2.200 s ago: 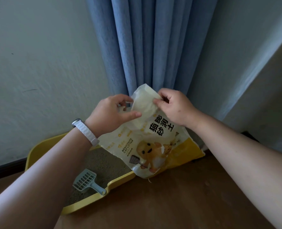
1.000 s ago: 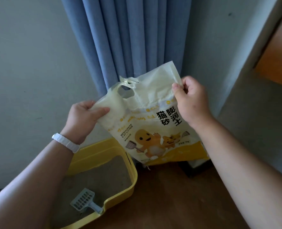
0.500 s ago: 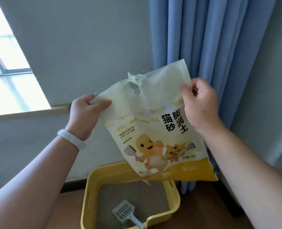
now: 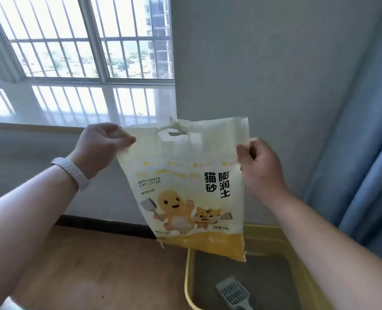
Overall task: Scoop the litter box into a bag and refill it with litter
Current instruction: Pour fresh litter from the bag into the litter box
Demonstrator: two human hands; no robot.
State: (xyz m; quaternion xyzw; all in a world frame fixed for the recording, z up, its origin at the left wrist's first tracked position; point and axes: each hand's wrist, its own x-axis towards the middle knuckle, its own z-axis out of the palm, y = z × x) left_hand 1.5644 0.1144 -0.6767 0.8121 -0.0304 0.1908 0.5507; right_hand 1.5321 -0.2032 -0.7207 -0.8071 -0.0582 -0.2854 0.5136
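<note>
Here, I hold the cat litter bag (image 4: 185,186) up by its top corners.
My left hand (image 4: 98,146) and right hand (image 4: 259,166) pinch it above the yellow litter box (image 4: 272,240).

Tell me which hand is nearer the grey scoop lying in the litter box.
Right. The right hand grips the bag's right edge, above the scoop in the litter box; the left hand holds the opposite top corner, farther left.

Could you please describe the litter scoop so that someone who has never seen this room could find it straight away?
Look at the yellow litter box on the floor below the blue curtain. The scoop lies on the grey litter at the near edge. It is the only slotted grey plastic piece there.
</note>
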